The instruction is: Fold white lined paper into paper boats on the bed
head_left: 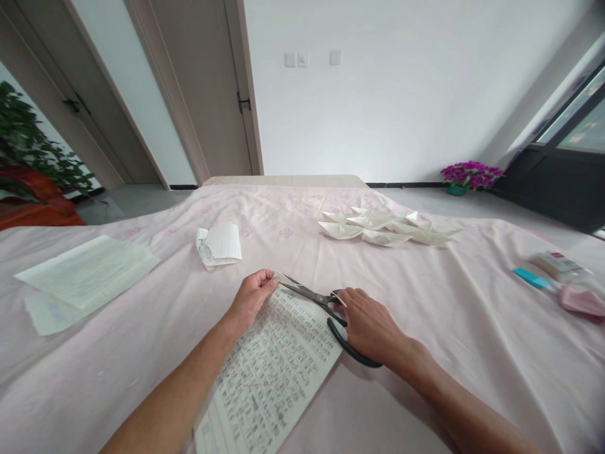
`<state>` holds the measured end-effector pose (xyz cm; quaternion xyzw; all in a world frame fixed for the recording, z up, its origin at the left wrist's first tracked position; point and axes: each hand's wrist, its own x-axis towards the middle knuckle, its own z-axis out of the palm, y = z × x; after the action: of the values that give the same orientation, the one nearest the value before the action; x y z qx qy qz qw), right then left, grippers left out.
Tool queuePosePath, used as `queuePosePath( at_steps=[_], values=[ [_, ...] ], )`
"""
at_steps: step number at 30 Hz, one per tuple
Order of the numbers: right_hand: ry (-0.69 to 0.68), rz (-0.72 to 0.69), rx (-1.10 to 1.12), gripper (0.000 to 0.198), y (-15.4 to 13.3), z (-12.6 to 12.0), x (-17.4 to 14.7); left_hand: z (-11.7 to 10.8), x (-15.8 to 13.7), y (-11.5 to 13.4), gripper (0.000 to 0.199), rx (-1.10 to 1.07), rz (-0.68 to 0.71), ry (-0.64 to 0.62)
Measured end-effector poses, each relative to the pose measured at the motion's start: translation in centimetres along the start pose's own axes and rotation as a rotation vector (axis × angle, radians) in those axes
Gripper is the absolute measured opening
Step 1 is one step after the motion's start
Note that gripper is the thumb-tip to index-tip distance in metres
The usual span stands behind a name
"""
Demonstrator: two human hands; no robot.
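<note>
A printed sheet of paper (271, 372) lies on the pink cloth in front of me. My left hand (251, 297) pinches the sheet's far corner. My right hand (367, 323) is shut on the black handles of a pair of scissors (316, 296). The scissor blades point left, with their tips at the paper's far edge close to my left fingers.
Several folded white paper boats (387, 227) sit further back on the right. A curled paper scrap (218, 244) lies behind my left hand, and flat sheets (85, 274) lie far left. Small packets and a blue item (558, 274) rest at the right edge. The pink cloth (472, 315) covers the table.
</note>
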<state>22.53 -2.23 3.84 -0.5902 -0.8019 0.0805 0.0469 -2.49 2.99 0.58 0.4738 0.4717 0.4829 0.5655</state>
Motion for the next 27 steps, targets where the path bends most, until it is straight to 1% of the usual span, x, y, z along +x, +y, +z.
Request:
queuePosePath(
  at_steps=[4, 8, 12, 17, 20, 27],
  values=[
    [-0.019, -0.043, 0.043, 0.012, 0.2, -0.5, 0.0, -0.1, 0.0, 0.0, 0.029, -0.008, -0.015, -0.01],
    [-0.077, -0.057, 0.103, 0.012, 0.4, -1.4, 0.3, -0.2, 0.1, 0.0, 0.031, -0.023, -0.04, -0.027],
    [-0.15, -0.063, 0.158, 0.01, 1.1, -2.0, 0.9, -0.2, 0.1, 0.1, 0.034, -0.054, -0.094, -0.033],
    [-0.201, -0.092, 0.172, 0.012, 1.7, -2.2, 1.5, -0.3, 0.2, -0.1, 0.035, -0.101, -0.154, -0.077],
    [-0.164, -0.076, 0.141, 0.017, 1.5, -2.0, 1.5, -0.3, 0.2, -0.4, 0.034, -0.097, -0.142, -0.07],
    [-0.043, -0.02, 0.085, 0.016, 0.6, -0.3, 1.1, 0.4, -0.3, -0.4, 0.031, -0.039, -0.007, 0.018]
  ],
)
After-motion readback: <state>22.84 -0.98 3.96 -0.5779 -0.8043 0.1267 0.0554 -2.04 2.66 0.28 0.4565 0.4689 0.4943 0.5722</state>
